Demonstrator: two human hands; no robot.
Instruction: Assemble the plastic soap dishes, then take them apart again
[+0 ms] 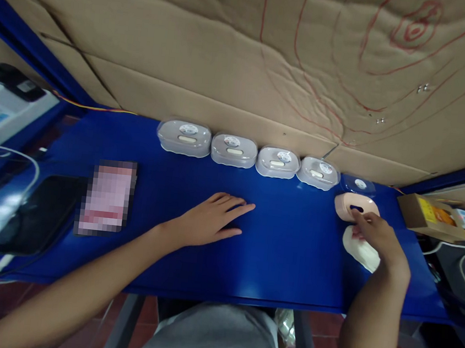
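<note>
My left hand [215, 220] rests on the blue tabletop [275, 245] with its fingers stretched out and nothing in it. At the right, my right hand [378, 233] reaches to a pale pink oval case [347, 206] with a dark slot in its top. The fingers are bent, with a fingertip at the slot's edge, and they seem to grip the case there. Below that hand lies a flat cream-white oval piece [358, 250], partly covered by the hand. Behind the pink case sits a clear oval cover [358, 184] with a round sticker.
Several clear-covered oval boxes [184, 138] stand in a row along the cardboard wall [188, 42]. A phone [107, 198] and a black tablet-like device [41, 215] with a white cable lie at the left. A small cardboard box [429, 217] stands at the right edge.
</note>
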